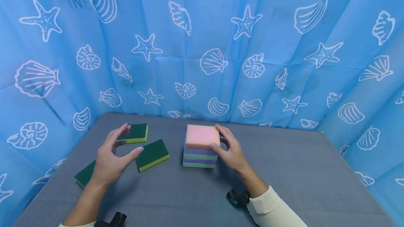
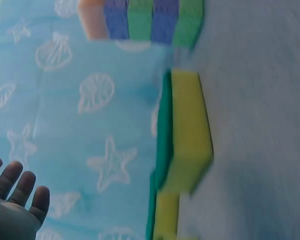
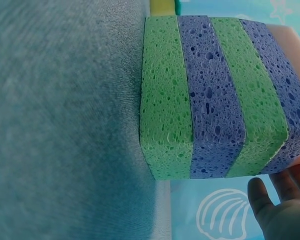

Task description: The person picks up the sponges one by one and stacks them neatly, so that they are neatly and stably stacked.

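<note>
One grey counter [image 1: 284, 167], sponge stack [image 1: 200, 157] on it, layers flat so it probably stands steady. Left hand [image 1: 108, 162] spread, empty, left of the stack; right hand [image 1: 233, 152] pinches the pink sponge [image 1: 201, 136] on top, likely keeping it lined up. Green-yellow sponges [image 1: 153, 152] left of the stack.

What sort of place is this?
Probably a makeshift indoor work booth: a blue fabric curtain printed with white seashells and starfish screens the back and sides of a grey cloth-covered table, with a multicoloured stack of rectangular sponges on it.
</note>
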The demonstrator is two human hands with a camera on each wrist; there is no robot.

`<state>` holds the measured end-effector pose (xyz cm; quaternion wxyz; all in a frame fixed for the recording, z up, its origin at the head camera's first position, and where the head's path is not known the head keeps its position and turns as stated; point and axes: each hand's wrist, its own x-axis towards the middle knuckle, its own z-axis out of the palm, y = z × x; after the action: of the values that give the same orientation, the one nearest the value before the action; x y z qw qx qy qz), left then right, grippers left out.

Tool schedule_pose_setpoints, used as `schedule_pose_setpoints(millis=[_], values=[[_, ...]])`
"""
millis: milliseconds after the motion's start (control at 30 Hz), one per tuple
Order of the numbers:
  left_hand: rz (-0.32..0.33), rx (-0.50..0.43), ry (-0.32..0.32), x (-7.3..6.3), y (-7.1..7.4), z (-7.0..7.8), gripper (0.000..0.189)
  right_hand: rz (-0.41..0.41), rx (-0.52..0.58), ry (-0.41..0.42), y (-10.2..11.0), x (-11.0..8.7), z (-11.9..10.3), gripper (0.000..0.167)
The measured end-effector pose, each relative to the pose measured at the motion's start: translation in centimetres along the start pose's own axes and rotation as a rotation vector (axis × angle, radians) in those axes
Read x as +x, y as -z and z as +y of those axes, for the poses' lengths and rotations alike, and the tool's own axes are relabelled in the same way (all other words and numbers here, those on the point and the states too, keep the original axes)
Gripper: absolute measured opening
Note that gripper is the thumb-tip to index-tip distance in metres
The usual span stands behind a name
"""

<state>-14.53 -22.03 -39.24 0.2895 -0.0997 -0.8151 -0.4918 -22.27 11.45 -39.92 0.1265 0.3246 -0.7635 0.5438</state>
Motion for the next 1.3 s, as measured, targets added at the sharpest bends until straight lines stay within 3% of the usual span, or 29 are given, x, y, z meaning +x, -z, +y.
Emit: schedule_pose_setpoints(millis=[200,300,500,667,800,900,1067,1300], values=[[0.084,0.153,0.099,-1.9,3.3,-0.7,0.078,0.007,0.003,-0.001,0.0,-0.1,0.1,0.058],[0.145,0.176,0.156,-2.8,4.5,-1.3,0.078,0.006,0.008,-0.002,0.0,-0.2,0.1,0.058],[0.186,0.228,0.387,-4.1,6.2,-2.8,0.078,-0.003,0.007,-0.022,-0.1,-0.3,0.2,0.058],[0.067,0.282,0.553,-4.3,7.6,-4.3,0.088,0.0,0.006,-0.024,-0.2,-0.3,0.1,0.058],[-0.107,0.332,0.696,-4.1,8.8,-5.7,0.1,0.004,0.005,-0.016,-0.2,-0.2,0.0,0.058],[-0.243,0.353,0.763,-4.0,9.5,-6.7,0.107,0.009,0.0,-0.011,-0.1,-0.1,-0.1,0.057],[-0.396,0.379,0.774,-4.1,9.7,-8.0,0.114,0.01,-0.01,-0.008,-0.1,0.0,-0.1,0.057],[-0.461,0.43,0.746,-4.4,9.9,-9.0,0.116,0.014,-0.006,0.001,-0.1,0.0,0.0,0.058]])
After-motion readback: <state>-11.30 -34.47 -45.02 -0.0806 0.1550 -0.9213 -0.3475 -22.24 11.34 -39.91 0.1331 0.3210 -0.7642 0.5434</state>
